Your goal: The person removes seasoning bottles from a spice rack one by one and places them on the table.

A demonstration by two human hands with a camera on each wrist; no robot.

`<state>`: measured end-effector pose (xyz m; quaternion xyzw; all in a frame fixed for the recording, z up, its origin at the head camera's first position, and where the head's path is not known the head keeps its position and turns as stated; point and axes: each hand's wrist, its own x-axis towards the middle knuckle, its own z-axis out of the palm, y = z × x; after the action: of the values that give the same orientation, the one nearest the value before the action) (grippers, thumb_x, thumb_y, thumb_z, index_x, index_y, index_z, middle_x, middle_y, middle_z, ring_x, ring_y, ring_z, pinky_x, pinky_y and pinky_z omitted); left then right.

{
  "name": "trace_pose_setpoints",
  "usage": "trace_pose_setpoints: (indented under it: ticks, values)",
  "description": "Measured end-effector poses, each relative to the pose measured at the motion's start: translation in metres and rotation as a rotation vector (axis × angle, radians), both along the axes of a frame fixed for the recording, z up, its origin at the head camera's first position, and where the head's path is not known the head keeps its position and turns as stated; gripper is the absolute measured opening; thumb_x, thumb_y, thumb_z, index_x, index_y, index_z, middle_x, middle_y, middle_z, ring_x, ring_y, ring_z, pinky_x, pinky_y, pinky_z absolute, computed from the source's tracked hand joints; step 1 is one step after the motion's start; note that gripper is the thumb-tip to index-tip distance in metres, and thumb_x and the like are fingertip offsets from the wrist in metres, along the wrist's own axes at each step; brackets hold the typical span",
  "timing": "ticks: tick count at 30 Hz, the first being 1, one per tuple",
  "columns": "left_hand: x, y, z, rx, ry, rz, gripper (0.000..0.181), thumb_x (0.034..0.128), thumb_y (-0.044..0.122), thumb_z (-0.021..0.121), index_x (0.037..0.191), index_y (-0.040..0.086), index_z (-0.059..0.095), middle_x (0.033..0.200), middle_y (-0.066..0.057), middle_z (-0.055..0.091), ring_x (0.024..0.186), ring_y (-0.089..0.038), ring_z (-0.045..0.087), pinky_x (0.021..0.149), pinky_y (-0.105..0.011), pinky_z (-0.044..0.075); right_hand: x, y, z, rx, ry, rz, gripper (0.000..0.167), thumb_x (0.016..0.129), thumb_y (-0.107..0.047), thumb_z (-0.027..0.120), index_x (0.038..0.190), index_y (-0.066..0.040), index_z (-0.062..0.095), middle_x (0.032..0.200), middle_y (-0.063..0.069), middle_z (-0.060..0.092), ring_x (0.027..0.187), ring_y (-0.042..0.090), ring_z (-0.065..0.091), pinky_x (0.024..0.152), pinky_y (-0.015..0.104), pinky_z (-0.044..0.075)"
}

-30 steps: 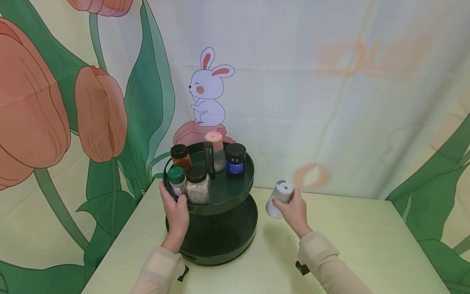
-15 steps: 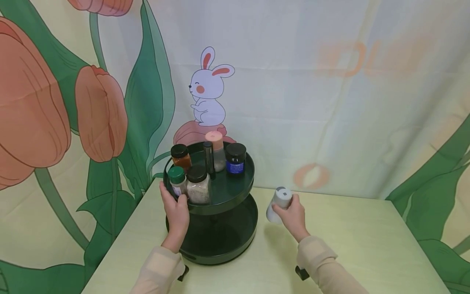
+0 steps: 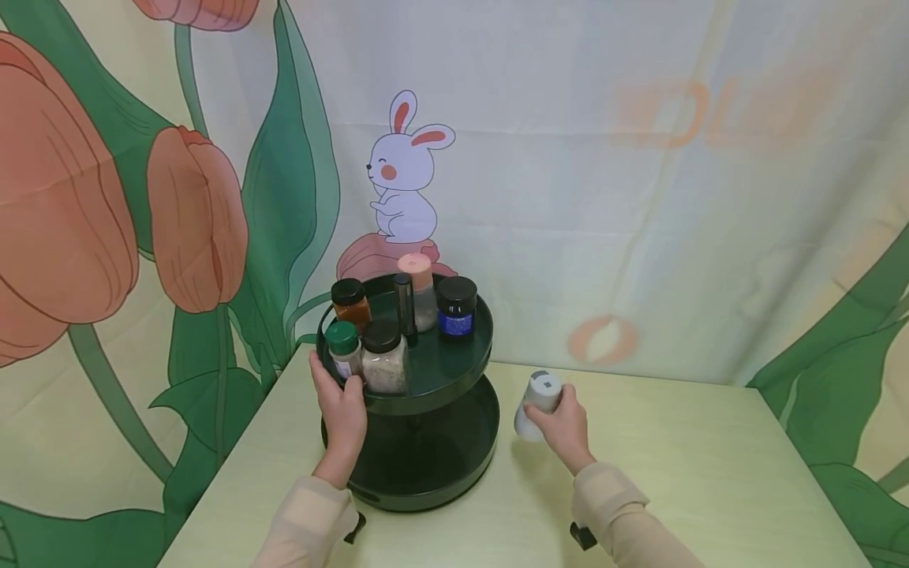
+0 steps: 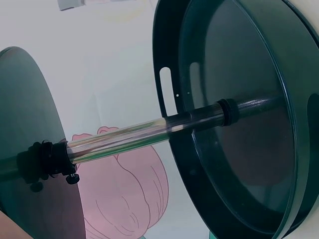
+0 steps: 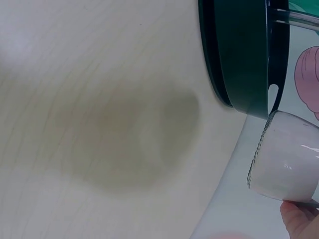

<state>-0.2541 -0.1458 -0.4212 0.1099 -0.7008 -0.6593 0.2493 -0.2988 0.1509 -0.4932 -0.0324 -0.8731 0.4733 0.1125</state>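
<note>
In the head view, my left hand (image 3: pixel 344 422) grips the near left rim of the upper tier of a dark green round rack (image 3: pixel 426 402), thumb beside a green-capped jar (image 3: pixel 344 351) and a black-capped clear jar (image 3: pixel 384 363). A small part of that hand (image 4: pixel 11 228) shows at the left wrist view's lower left corner. Right of the rack, my right hand (image 3: pixel 566 428) holds a white-topped container (image 3: pixel 534 410) above the table, slightly tilted. The right wrist view shows its pale body (image 5: pixel 286 159) and the fingertips (image 5: pixel 299 219) on its side.
An orange-brown jar (image 3: pixel 351 306), a slim black bottle (image 3: pixel 405 308), a pink-capped bottle (image 3: pixel 420 292) and a blue-labelled jar (image 3: pixel 456 309) stand on the upper tier. Below it is the lower tier (image 3: pixel 415 501). A printed curtain (image 3: pixel 540 197) hangs behind the pale table (image 3: pixel 696 457).
My right hand has lowered the white-topped container toward the table, and it stands more upright. My left hand has stayed at the upper tier.
</note>
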Motion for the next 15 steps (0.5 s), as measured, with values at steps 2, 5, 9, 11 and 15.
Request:
trace_pose_setpoints:
  ticks: [2, 5, 9, 11, 15]
  values:
    - [0.0, 0.0, 0.0, -0.003, 0.001, 0.002, 0.07, 0.0859, 0.01, 0.035, 0.142, 0.013, -0.005, 0.15, -0.004, -0.006, 0.137, -0.019, -0.004, 0.11, -0.046, 0.001, 0.0, 0.0, -0.002, -0.001, -0.005, 0.001, 0.05, 0.071, -0.026, 0.069, 0.106, -0.002, 0.043, 0.107, 0.019, 0.057, 0.096, 0.032, 0.057, 0.08, 0.045, 0.047]
    - [0.0, 0.0, 0.0, -0.008, 0.005, 0.001, 0.069, 0.0863, 0.01, 0.035, 0.142, 0.013, -0.006, 0.149, -0.003, -0.006, 0.137, -0.019, -0.004, 0.11, -0.045, 0.001, -0.002, 0.001, -0.007, -0.001, -0.011, 0.0, 0.05, 0.071, -0.027, 0.068, 0.106, -0.001, 0.042, 0.107, 0.019, 0.057, 0.097, 0.032, 0.057, 0.081, 0.045, 0.047]
    - [0.001, 0.0, 0.0, -0.013, 0.006, 0.001, 0.069, 0.0868, 0.01, 0.035, 0.142, 0.014, -0.006, 0.149, -0.003, -0.006, 0.137, -0.018, -0.004, 0.11, -0.045, 0.001, -0.002, 0.002, -0.012, -0.002, -0.015, -0.004, 0.051, 0.071, -0.027, 0.068, 0.106, 0.0, 0.042, 0.107, 0.021, 0.057, 0.097, 0.033, 0.057, 0.081, 0.046, 0.047]
    - [0.001, 0.0, 0.0, -0.014, 0.005, 0.002, 0.069, 0.0869, 0.01, 0.035, 0.142, 0.014, -0.005, 0.149, -0.003, -0.006, 0.137, -0.018, -0.004, 0.11, -0.045, 0.001, -0.002, 0.002, -0.014, -0.004, -0.02, -0.009, 0.051, 0.071, -0.027, 0.068, 0.106, 0.0, 0.042, 0.107, 0.021, 0.057, 0.096, 0.034, 0.057, 0.081, 0.046, 0.047]
    - [0.001, 0.0, 0.0, -0.022, 0.003, 0.005, 0.068, 0.0869, 0.011, 0.034, 0.142, 0.014, -0.005, 0.149, -0.003, -0.006, 0.137, -0.019, -0.004, 0.11, -0.046, 0.001, -0.002, 0.004, -0.019, 0.002, -0.035, -0.02, 0.051, 0.071, -0.027, 0.067, 0.106, 0.001, 0.042, 0.107, 0.022, 0.057, 0.096, 0.034, 0.057, 0.081, 0.046, 0.047]
